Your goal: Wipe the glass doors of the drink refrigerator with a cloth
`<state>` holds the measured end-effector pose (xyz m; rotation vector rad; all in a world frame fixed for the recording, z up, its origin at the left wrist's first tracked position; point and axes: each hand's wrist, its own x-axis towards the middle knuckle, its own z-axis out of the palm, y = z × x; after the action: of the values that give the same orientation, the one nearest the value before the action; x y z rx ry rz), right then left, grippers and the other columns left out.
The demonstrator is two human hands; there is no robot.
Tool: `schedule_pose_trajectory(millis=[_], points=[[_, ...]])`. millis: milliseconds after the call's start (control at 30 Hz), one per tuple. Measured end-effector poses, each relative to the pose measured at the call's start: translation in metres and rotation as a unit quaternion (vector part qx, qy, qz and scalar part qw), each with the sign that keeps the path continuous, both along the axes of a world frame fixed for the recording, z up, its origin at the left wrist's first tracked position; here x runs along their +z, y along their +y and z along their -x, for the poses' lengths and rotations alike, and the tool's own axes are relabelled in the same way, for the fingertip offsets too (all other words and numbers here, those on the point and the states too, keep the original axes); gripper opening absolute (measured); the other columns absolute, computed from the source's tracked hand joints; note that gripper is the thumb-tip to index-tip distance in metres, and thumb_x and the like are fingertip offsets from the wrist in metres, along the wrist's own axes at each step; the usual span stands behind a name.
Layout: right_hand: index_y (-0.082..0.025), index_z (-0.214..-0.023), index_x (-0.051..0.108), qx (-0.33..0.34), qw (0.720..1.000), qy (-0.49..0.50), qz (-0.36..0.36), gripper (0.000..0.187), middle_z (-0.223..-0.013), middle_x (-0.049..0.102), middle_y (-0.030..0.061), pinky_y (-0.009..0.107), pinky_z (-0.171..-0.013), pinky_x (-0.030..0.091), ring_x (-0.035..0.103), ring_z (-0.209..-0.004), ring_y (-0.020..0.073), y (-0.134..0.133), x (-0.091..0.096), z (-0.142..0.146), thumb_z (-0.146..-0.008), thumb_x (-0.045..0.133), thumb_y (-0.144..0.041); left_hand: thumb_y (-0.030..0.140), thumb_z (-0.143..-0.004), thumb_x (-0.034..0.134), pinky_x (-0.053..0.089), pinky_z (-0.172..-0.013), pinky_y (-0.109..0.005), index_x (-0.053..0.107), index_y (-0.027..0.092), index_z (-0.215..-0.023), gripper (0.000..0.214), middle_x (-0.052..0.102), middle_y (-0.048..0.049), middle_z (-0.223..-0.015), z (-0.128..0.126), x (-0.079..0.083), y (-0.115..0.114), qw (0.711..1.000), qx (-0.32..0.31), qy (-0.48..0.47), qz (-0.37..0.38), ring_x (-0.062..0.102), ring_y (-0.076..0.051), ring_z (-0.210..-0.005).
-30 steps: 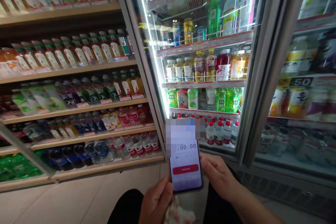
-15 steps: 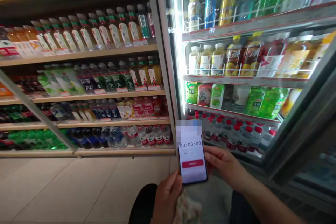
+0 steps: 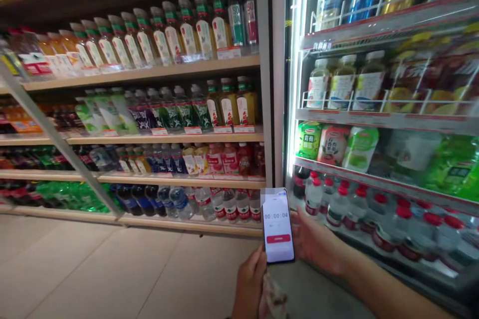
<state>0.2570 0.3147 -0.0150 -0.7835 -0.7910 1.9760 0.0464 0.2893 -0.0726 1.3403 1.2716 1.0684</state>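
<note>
A smartphone (image 3: 279,251) stands upright low in the middle of the view, its lit screen showing a timer at 00:00:04 above a red button. My left hand (image 3: 251,279) is closed round its lower left edge, the thumb along the side. A crumpled, pale patterned piece (image 3: 275,299), perhaps cloth, shows just below the phone beside this hand. My right hand (image 3: 318,244) is at the phone's right edge with fingers extended and a little blurred. Its fingertips are partly hidden by the phone, so I cannot tell whether they touch it.
Wooden shelves (image 3: 168,70) packed with drink bottles fill the left. On the right, a lit glass-front cooler (image 3: 374,119) holds cans, bottles and red-capped water bottles (image 3: 357,204). A metal post (image 3: 267,84) divides them. Pale floor tiles (image 3: 112,264) lie below.
The timer has gone from 00:00:00 to 00:00:04. The view has shifted left and closer to the cooler. My right hand's thumb no longer rests plainly on the phone's edge.
</note>
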Motion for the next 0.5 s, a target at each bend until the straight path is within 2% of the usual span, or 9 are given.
schedule_pose_trajectory(millis=[100,200,333,400,500], points=[[-0.018,-0.122,0.066,-0.083,0.996,0.013,0.038,0.046,-0.111,0.078,0.0122,0.039,-0.088,0.056,0.075,-0.097,0.0237,0.043,-0.012,0.026,-0.100,0.052,-0.056,0.085,-0.075,0.057,0.052,-0.104,-0.039,0.077,0.017,-0.119,0.083,0.075,-0.0089,-0.118,0.007,-0.013,0.028,0.999,-0.025,-0.020,0.000,0.068,-0.033,-0.115],[-0.015,-0.112,0.070,-0.132,0.991,0.000,0.039,0.034,-0.104,0.079,0.0113,0.038,-0.089,0.057,0.075,-0.090,0.0229,0.083,-0.026,0.052,-0.099,0.059,-0.044,0.084,-0.075,0.057,0.050,-0.107,-0.040,0.078,0.017,-0.117,0.081,0.075,-0.0097,-0.119,0.015,-0.033,0.053,0.999,-0.003,-0.041,-0.002,0.068,-0.033,-0.117],[-0.015,-0.103,0.072,-0.196,0.980,0.008,0.016,0.028,-0.094,0.080,0.0104,0.043,-0.084,0.061,0.077,-0.082,0.0243,0.140,-0.039,0.084,-0.100,0.057,-0.038,0.083,-0.073,0.055,0.046,-0.113,-0.039,0.073,0.013,-0.125,0.089,0.072,-0.0136,-0.125,0.034,-0.072,0.079,0.994,0.102,-0.040,0.021,0.062,-0.032,-0.127],[-0.015,-0.104,0.071,-0.247,0.969,0.020,-0.011,0.026,-0.093,0.081,0.0104,0.046,-0.084,0.062,0.077,-0.082,0.0255,0.178,-0.041,0.096,-0.099,0.058,-0.037,0.086,-0.073,0.048,0.048,-0.109,-0.042,0.069,0.010,-0.128,0.096,0.074,-0.0164,-0.118,0.045,-0.089,0.085,0.986,0.158,-0.017,0.058,0.065,-0.033,-0.122],[-0.020,-0.106,0.068,-0.315,0.948,0.031,-0.039,0.024,-0.088,0.081,0.0042,0.044,-0.086,0.062,0.077,-0.079,0.0226,0.242,-0.038,0.114,-0.097,0.062,-0.041,0.086,-0.078,0.040,0.054,-0.098,-0.041,0.065,0.009,-0.132,0.097,0.076,-0.0156,-0.109,0.052,-0.102,0.088,0.979,0.188,-0.003,0.080,0.072,-0.031,-0.105]])
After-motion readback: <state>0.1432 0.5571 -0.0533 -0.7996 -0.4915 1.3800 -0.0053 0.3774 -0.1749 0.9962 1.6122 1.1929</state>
